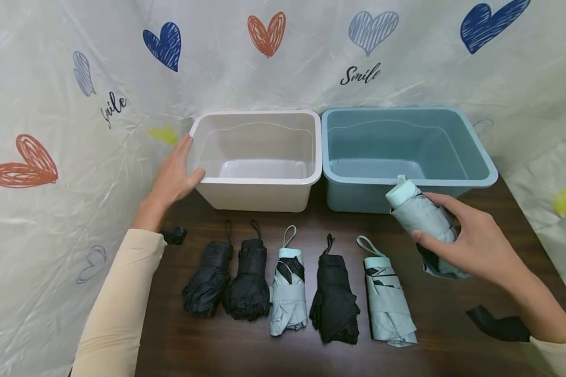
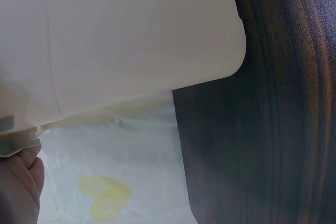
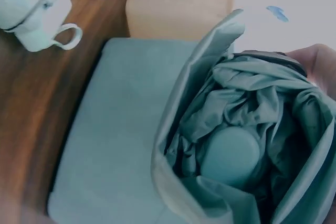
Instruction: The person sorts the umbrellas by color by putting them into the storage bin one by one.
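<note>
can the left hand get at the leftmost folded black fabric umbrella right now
Probably yes: the left hand touches the cream rectangular plastic bin, but nothing seems to stand between hand and leftmost black umbrella, which lies on the dark wooden table.

Head view from above, facing forward and down, wrist views close, all sharing beige tub [image 1: 254,197]

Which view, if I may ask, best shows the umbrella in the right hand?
The head view, showing the umbrella from handle to canopy end, partly behind the right hand. The right wrist view shows its canopy end close up; the left wrist view, none of it.
</note>
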### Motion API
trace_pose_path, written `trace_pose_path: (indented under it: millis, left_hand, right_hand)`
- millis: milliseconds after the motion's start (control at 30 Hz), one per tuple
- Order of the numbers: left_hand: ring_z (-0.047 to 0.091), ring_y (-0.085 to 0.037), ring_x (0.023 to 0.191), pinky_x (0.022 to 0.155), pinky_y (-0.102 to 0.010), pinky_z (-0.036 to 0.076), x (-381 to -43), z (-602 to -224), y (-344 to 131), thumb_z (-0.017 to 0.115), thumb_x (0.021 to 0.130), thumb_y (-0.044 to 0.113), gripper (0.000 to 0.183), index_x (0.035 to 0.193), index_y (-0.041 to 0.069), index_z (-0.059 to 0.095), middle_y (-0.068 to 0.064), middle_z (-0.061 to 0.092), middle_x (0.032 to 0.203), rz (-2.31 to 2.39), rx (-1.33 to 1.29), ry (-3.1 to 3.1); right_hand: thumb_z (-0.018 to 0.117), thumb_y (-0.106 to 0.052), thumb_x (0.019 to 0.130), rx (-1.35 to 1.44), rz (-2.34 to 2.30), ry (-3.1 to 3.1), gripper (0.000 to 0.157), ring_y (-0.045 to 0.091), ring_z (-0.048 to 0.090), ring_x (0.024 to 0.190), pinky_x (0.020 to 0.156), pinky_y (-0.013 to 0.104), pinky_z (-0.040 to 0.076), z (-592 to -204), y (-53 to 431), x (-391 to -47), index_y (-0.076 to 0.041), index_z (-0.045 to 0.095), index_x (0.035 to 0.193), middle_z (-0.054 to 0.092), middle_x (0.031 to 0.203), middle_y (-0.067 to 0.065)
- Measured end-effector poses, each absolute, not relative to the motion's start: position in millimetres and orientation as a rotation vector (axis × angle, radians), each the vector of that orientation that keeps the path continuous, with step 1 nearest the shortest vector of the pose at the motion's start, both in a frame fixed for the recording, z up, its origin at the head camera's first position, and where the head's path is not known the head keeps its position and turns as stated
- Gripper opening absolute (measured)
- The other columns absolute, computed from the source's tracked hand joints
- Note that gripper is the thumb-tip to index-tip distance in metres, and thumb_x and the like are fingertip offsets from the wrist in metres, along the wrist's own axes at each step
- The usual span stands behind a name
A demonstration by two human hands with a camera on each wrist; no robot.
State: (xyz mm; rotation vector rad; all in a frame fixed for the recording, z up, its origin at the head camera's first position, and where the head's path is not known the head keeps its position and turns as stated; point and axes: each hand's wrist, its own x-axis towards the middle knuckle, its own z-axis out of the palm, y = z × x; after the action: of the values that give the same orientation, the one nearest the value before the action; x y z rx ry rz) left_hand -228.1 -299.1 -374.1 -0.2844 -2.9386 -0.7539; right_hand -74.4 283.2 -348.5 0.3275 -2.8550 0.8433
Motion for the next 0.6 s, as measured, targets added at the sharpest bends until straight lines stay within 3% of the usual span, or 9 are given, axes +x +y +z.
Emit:
trace_pose_path:
  millis: [333, 600]
  left_hand:
    - [0.015, -0.037, 0.167, 0.134, -0.059, 0.018, -223, -373, -305, 0.054, 0.093, 0.034, 0.091, 0.17, 0.003, 0.015, -0.011, 0.011, 0.18, -0.765, -0.283, -2.947]
    - [0.015, -0.036, 0.167, 0.133, -0.059, 0.018, -226, -375, -298, 0.053, 0.094, 0.035, 0.09, 0.17, 0.003, 0.016, -0.011, 0.012, 0.18, -0.78, -0.315, -2.94]
  right_hand:
    - [0.089, -0.024, 0.081, 0.512, 0.832, -2.83, 0.078, 0.027, 0.064, 0.087, 0.06, 0.028, 0.046, -322, 250, -108, -0.011, 0.057, 0.151, 0.072, 0.122, 0.023]
    - [0.084, -0.03, 0.086, 0.619, 0.812, -2.827, 0.076, 0.034, 0.067, 0.096, 0.067, 0.041, 0.049, -296, 219, -137, -0.013, 0.055, 0.153, 0.07, 0.132, 0.02]
